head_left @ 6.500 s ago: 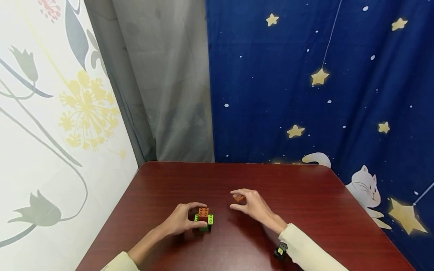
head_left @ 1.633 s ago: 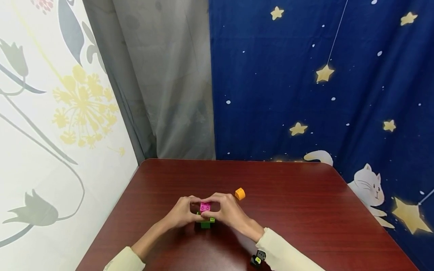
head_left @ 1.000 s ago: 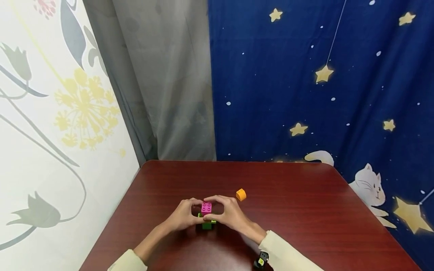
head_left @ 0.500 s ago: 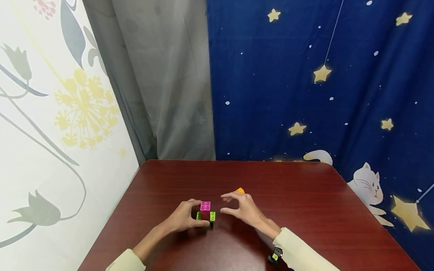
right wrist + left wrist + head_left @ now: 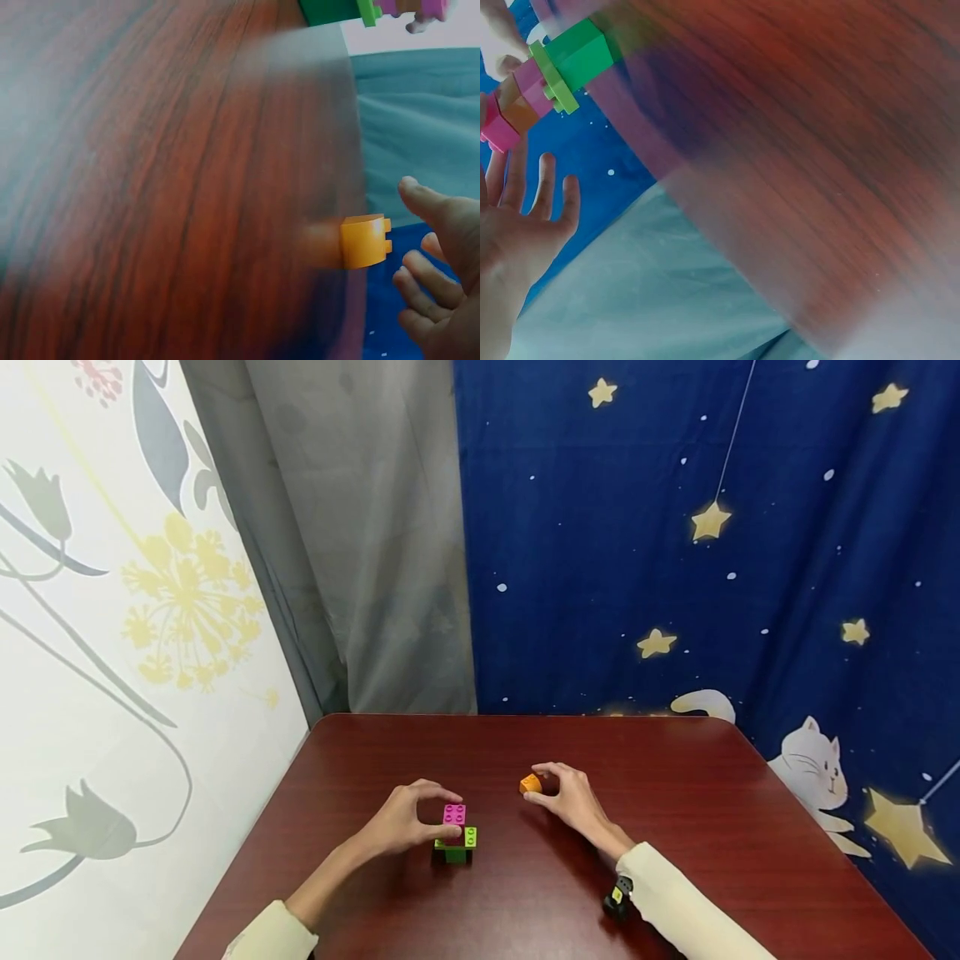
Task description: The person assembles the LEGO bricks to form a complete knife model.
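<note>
A stack of toy building bricks stands upright on the table, with a magenta brick (image 5: 453, 813) on top. Below it the left wrist view shows an orange-brown brick (image 5: 519, 110), a pink brick (image 5: 534, 88), a lime plate (image 5: 555, 79) and a green block (image 5: 583, 52). My left hand (image 5: 401, 820) is beside the stack, thumb and index finger spread around its upper part; whether they touch is unclear. My right hand (image 5: 572, 800) reaches around a yellow-orange curved brick (image 5: 364, 241) on the table. The right wrist view shows a gap between that brick and the fingers.
The dark red wooden table (image 5: 637, 760) ends at a grey curtain (image 5: 397, 568) and a blue starry curtain (image 5: 570, 568) at the back. A white patterned wall hanging (image 5: 225, 727) borders its left side. A small black device (image 5: 617, 897) sits at my right wrist.
The magenta brick has joined the stack, covering the brown one. My right hand has left the stack and moved right to the yellow-orange brick. My left fingers have loosened and spread.
</note>
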A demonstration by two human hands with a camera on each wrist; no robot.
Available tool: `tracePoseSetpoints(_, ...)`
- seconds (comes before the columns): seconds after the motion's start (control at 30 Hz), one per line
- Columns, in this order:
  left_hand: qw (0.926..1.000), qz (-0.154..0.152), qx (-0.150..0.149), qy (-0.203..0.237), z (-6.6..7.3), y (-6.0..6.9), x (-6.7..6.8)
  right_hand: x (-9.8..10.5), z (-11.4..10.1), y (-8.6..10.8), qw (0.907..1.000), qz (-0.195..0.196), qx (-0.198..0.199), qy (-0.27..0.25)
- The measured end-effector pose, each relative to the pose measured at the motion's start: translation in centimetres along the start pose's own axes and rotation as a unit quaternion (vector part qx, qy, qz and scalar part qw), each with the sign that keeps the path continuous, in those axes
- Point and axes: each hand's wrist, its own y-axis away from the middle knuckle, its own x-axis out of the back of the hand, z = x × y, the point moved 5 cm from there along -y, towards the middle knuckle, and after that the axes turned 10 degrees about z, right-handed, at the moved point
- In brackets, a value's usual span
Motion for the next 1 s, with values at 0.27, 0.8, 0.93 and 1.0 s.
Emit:
tracePoseSetpoints(0.27,0.9999,0.012,0.003,0.005,0.0,-0.1,-0.1,-1.7,1.2,-0.2,0.9985,-0.018,-0.050,0.013)
tracePoseSetpoints(0.8,0.9996,0.025,0.015,0.000,-0.3,0.0,-0.5,-2.5,0.5,0.4,0.9982,-0.044,-0.040,0.007)
tracePoseSetpoints(0.93,0.9996,0.024,0.016,-0.003,-0.3,0.0,-0.5,-2.4,0.1,0.6,0.9980,-0.055,-0.032,-0.002)
tracePoseSetpoints(1.0,0.9995,0.025,0.019,-0.003,-0.4,0.0,-0.5,-2.4,-0.1,0.6,0.9979,-0.057,-0.028,-0.013)
